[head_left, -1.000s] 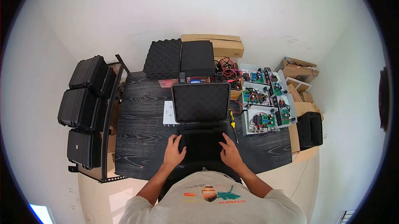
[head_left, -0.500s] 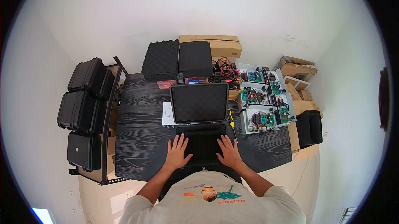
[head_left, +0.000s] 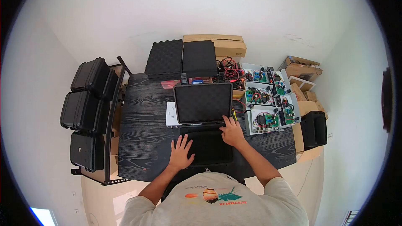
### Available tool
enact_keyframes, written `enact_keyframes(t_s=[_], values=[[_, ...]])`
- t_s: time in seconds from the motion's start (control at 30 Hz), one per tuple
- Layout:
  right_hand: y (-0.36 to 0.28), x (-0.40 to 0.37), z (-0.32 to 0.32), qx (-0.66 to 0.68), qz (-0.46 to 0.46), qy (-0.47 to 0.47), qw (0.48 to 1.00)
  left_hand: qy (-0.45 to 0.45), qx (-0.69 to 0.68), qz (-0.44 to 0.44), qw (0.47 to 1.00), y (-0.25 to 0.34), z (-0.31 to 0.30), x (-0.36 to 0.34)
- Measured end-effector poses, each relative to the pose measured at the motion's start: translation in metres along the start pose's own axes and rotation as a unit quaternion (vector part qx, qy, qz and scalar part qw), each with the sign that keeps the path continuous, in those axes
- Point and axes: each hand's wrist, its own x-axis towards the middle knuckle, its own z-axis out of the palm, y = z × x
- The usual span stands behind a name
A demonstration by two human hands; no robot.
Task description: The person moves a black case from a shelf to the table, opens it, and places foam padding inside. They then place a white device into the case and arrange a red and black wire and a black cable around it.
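Black case (head_left: 209, 148) lies open on the bench (head_left: 140, 142). The right hand (head_left: 233, 134) has moved up to its far right corner, fingers partly bent, hold unclear; the left hand (head_left: 180, 154) stays spread at its left side, gripping nothing.

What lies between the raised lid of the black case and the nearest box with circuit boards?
The head view shows a red wire and a yellow-handled tool there, the latter partly hidden by the right hand.
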Motion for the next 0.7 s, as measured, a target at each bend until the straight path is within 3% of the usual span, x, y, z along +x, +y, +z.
enact_keyframes(t_s=[0.3,0.43,0.5,0.7], values=[[-0.008,-0.007,0.007,0.039,0.002,0.077,0.996,0.006,-0.037,0.002,0.999,-0.001,-0.003,0.002],[-0.007,-0.018,0.015,0.04,0.027,0.117,0.992,0.088,-0.111,-0.026,0.99,-0.011,0.01,0.01],[-0.007,-0.022,0.019,0.043,0.031,0.113,0.992,0.125,-0.111,-0.049,0.985,-0.013,0.014,0.015],[-0.012,-0.022,0.023,0.076,0.055,0.097,0.991,0.118,-0.146,-0.052,0.981,-0.014,0.013,0.017]])
